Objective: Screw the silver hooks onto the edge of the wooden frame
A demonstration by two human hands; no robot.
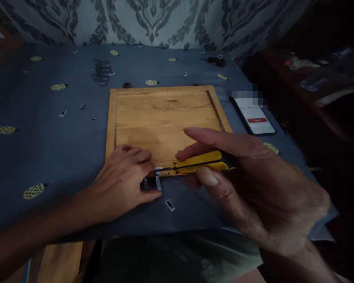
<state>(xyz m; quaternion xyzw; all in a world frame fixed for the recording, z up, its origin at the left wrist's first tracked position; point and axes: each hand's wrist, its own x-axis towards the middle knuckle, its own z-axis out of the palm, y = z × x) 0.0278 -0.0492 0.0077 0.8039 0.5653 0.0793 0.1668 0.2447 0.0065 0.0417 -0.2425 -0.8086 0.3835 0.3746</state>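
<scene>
A square wooden board [165,118] with a raised frame lies on a blue patterned cloth [47,149]. At its near edge my left hand [124,177] is closed around a small metal bracket [157,181], pinning it against the board's rim. My right hand [247,184] grips a screwdriver with a yellow-and-black handle [199,162]. Its shaft points left and its tip rests at the bracket, where a small screw sits too small to make out clearly.
A lit phone [255,116] lies right of the board. A small white label [170,204] lies near the bracket. Several metal rings [102,72], small screws and bits are scattered at the far left. Keys [216,60] rest at the back. The cloth's front edge is close to me.
</scene>
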